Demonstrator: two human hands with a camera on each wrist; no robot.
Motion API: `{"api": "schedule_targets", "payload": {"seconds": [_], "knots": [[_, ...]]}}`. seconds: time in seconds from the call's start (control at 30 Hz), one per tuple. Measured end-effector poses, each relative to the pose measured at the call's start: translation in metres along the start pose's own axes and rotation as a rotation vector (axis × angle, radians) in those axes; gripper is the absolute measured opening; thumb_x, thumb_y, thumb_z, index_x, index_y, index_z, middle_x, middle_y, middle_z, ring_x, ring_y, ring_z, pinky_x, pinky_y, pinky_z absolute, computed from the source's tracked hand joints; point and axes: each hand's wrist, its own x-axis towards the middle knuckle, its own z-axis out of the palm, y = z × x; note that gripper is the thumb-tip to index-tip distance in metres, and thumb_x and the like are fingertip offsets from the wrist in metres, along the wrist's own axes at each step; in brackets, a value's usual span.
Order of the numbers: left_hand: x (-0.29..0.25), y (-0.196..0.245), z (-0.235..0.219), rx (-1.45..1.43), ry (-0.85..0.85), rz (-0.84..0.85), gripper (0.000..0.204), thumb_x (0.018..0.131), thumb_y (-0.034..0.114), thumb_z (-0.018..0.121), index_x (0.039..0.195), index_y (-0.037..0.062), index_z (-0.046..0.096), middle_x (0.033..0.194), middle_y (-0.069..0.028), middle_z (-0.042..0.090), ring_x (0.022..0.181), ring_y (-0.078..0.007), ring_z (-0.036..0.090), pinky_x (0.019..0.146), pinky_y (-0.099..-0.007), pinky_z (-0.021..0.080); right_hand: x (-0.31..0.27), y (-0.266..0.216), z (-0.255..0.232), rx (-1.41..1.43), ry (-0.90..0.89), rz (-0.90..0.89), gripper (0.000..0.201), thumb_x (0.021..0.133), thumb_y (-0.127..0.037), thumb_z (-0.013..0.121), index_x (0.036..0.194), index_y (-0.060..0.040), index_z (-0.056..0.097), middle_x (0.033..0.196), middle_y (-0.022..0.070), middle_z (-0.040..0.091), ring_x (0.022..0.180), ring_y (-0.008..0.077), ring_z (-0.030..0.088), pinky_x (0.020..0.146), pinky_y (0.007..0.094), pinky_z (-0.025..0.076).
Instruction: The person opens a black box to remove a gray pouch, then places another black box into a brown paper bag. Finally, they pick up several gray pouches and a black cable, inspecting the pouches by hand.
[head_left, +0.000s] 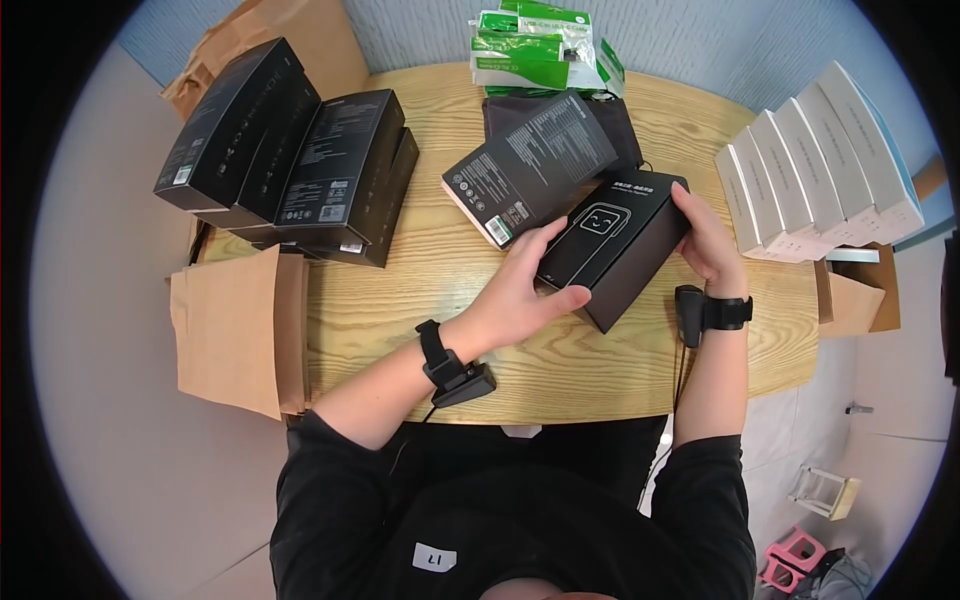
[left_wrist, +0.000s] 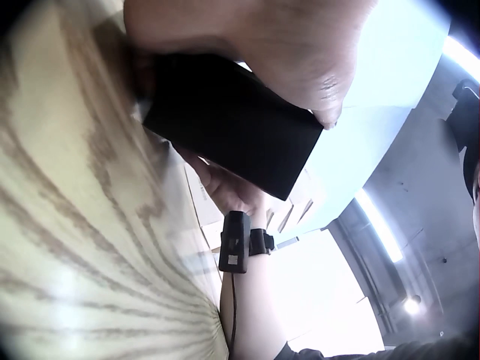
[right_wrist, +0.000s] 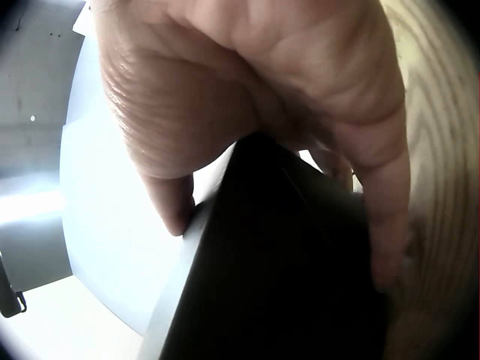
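A black box with a white outlined smiling face on top is held between both hands over the table, slanted in the head view. My left hand grips its near left end, thumb and fingers spread across opposite sides. At the far right end my right hand holds it, with the thumb on the upper edge and the other fingers down the side. The left wrist view shows a plain dark end of the box. Just left of it lies another black box with printed text and a barcode label.
Stacked black boxes and brown paper bags occupy the left. Green-and-white packets sit at the back by the wall, above a dark flat item. White boxes stand in a row at right, near an open carton.
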Motion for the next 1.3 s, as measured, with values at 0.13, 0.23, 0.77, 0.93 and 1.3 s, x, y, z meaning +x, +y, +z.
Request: {"api": "schedule_targets", "payload": {"seconds": [0.13, 0.23, 0.77, 0.93, 1.3], "knots": [[0.005, -0.004, -0.002, 0.169, -0.044, 0.183, 0.093, 0.07, 0.019, 0.079, 0.143, 0.0042, 0.023, 0.139, -0.0174, 0.03, 0.128, -0.0266, 0.035, 0.104, -0.0356, 0.034, -0.002, -0.003, -0.001, -0.003, -0.05, -0.103, 0.04, 0.094, -0.031, 0.054, 0.123, -0.0049, 0.055, 0.106, 0.0021, 0.061, 0.089, 0.0063, 0.056, 0.076, 0.0232, 0.047], [0.006, 0.002, -0.002, 0.057, -0.145, 0.133, 0.105, 0.064, 0.021, 0.083, 0.145, 0.0047, 0.018, 0.143, -0.0186, 0.024, 0.133, -0.0301, 0.028, 0.108, -0.0373, 0.028, -0.006, -0.007, 0.003, -0.106, -0.049, -0.132, 0.038, 0.092, -0.018, 0.056, 0.128, -0.0056, 0.053, 0.111, 0.002, 0.06, 0.099, 0.0065, 0.054, 0.085, 0.0228, 0.044], [0.005, -0.008, -0.006, 0.036, -0.212, 0.259, 0.114, 0.066, 0.021, 0.078, 0.148, 0.006, -0.001, 0.152, -0.0198, 0.008, 0.141, -0.0304, 0.013, 0.112, -0.0392, 0.017, -0.014, -0.008, -0.001, -0.221, -0.252, -0.078, 0.066, 0.074, 0.004, 0.053, 0.138, -0.0058, 0.04, 0.127, 0.0028, 0.051, 0.111, 0.0124, 0.05, 0.093, 0.0258, 0.041], [0.01, -0.024, -0.005, -0.128, -0.137, 0.265, 0.115, 0.066, 0.024, 0.082, 0.147, 0.0049, 0.004, 0.148, -0.0188, 0.023, 0.136, -0.0294, 0.026, 0.107, -0.0377, 0.027, -0.014, -0.009, -0.001, -0.269, -0.255, -0.083, 0.063, 0.078, -0.001, 0.058, 0.138, -0.0046, 0.039, 0.126, 0.0049, 0.052, 0.113, 0.0135, 0.05, 0.095, 0.0262, 0.041], [0.008, -0.012, -0.001, 0.049, -0.195, 0.233, 0.099, 0.071, 0.021, 0.078, 0.147, 0.008, 0.016, 0.143, -0.0125, 0.03, 0.124, -0.024, 0.038, 0.099, -0.0365, 0.034, -0.007, -0.015, 0.013, -0.499, 0.237, 0.072, 0.044, 0.085, -0.045, 0.063, 0.082, -0.0014, 0.06, 0.065, -0.0014, 0.049, 0.061, 0.0069, 0.046, 0.061, 0.0209, 0.041]]}}
